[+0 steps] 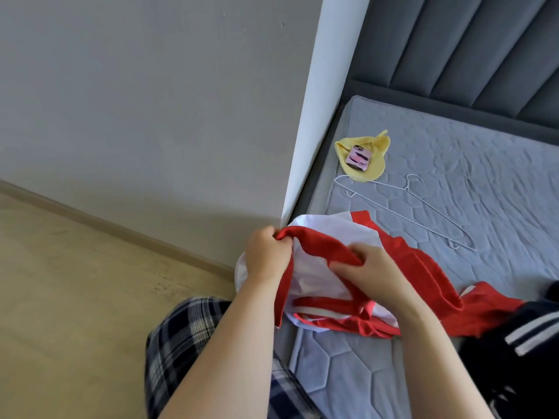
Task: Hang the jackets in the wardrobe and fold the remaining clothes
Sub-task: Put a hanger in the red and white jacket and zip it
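A red jacket with a white lining [320, 273] lies bunched at the near left edge of the bed. My left hand [266, 255] grips its red collar edge at the left. My right hand [369, 270] pinches the same red edge further right, fingers curled over the fabric. A white wire hanger [423, 204] lies flat on the mattress beyond the jacket, apart from both hands. A dark garment with white stripes [526, 343] lies at the right edge of the bed, partly cut off by the frame.
The grey quilted mattress [484, 164] meets a padded grey headboard [453, 40] at the back. A yellow cloth [367, 169] with a pink phone [358, 157] on it lies near the bed's corner. A grey wall [151, 101] and wooden floor [75, 282] fill the left.
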The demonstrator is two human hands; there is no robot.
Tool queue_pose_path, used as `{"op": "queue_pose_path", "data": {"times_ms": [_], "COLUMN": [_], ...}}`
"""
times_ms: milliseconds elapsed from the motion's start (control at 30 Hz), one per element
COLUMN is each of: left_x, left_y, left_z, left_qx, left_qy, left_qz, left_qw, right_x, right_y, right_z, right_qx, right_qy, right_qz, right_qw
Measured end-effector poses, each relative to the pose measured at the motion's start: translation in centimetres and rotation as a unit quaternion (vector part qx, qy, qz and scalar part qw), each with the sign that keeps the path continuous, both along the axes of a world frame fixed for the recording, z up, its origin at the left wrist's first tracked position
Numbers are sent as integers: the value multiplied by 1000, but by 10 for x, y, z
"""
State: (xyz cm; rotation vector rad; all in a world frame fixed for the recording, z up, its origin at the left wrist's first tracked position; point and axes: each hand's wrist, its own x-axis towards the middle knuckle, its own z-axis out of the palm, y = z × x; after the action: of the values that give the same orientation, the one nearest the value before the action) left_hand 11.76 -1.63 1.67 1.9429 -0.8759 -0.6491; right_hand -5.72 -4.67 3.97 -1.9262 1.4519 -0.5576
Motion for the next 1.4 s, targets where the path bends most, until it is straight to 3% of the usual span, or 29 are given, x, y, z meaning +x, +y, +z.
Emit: {"op": "queue_pose_path", "data": {"times_ms": [33,100,167,267,333,367,433,500,567,667,700,733,833,900,967,1000,1067,1100,1167,1267,1400], "left_x": [-2,-8,-10,-4,-4,-8,-18,-24,-21,-24,-25,-25,-18,-10,-9,-11,-17,-19,-22,-25,-26], "left_y": [-1,1,2,2,3,4,6,7,7,9,8,7,-2,-6,-6,-5,-3,-3,-1,5,13], "left_z": [1,1,-2,-9,-12,-12,-10,-8,-6,-11,-14,-16,-15,-13,-8,-7,-3,-1,5,8,12], "left_qx": [-2,-10,-13,3,72,117,169,166,169,229,224,199,30,-80,-128,-126,-90,-62,7,52,56], "left_qy": [12,-36,-111,-137,-149,-148,-70,18,55,114,118,120,43,3,37,69,159,196,222,178,147], "left_qz": [-17,-44,-21,4,-76,-148,-295,-363,-403,-494,-482,-440,-198,-74,-93,-143,-262,-309,-349,-420,-485], "left_qw": [1000,998,993,991,983,971,938,917,898,831,839,868,979,994,987,979,948,928,911,888,860], "right_x": [-4,-13,-21,-28,-27,-26,-21,-19,-17,-14,-13,-12,-6,-3,-1,-2,-7,-10,-15,-14,-8], "right_y": [1,-1,-1,-5,-7,-8,-11,-11,-10,-9,-10,-10,-11,-11,-9,-7,-7,-6,-8,-14,-8], "right_z": [-3,-10,-13,-18,-18,-16,-11,-6,-5,-1,0,2,4,3,0,1,3,6,14,21,16], "right_qx": [-6,-75,-118,-136,-102,-51,63,137,155,188,204,220,266,302,342,356,331,289,174,-21,-96], "right_qy": [81,185,163,82,-7,-100,-324,-462,-504,-553,-585,-612,-657,-640,-587,-541,-389,-307,-177,-106,-110], "right_qz": [15,-68,-190,-254,-282,-304,-344,-354,-343,-330,-308,-284,-221,-211,-191,-162,-58,-3,37,-67,-134], "right_qw": [997,978,961,954,954,946,879,801,777,742,722,704,670,675,709,744,858,907,968,992,980]}}
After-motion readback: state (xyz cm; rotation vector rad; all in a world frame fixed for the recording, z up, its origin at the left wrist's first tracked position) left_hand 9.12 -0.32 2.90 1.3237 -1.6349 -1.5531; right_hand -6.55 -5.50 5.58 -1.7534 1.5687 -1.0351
